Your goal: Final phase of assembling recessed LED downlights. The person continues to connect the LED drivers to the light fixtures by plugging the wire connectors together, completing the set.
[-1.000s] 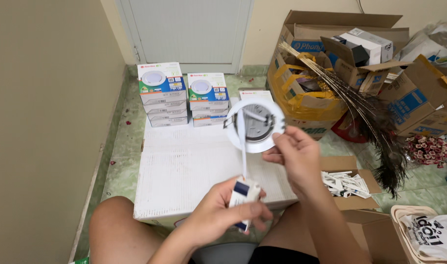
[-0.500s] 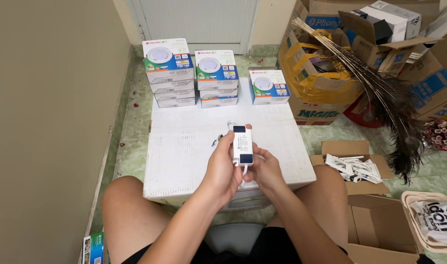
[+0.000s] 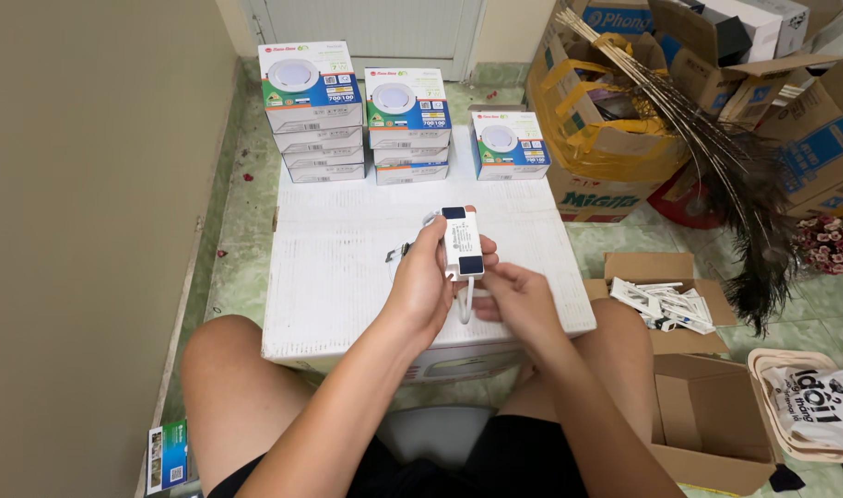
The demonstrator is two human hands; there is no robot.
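Holding driver (image 3: 462,243) in left hand (image 3: 424,288), fingers clamped on its side, long axis pointing away; right hand (image 3: 518,297) pinching cord (image 3: 465,302) below.

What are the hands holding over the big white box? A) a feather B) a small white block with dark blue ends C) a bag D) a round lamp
B: the left hand and right hand hold a small white block with dark blue ends above the big white box.
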